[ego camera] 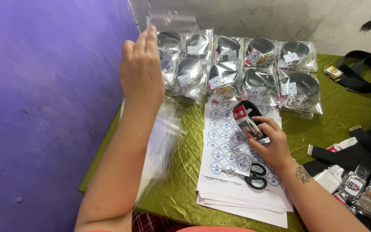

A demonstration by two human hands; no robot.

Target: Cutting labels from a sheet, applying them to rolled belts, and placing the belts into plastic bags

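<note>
My left hand point(141, 68) is raised at the upper left and pinches a clear plastic bag point(172, 22) by its lower edge, holding it up. My right hand point(269, 144) rests over a stack of round-sticker sheets point(226, 146) and grips a rolled black belt point(247, 120) with a red tag and a metal buckle. Black-handled scissors point(254, 176) lie on the sheets just below that hand.
Several bagged rolled belts point(258, 68) stand in rows at the back of the green-covered table point(185, 172). A pile of empty clear bags point(162, 146) lies at the left edge. Loose black belts with buckles point(361, 167) lie at the right. A purple wall is at the left.
</note>
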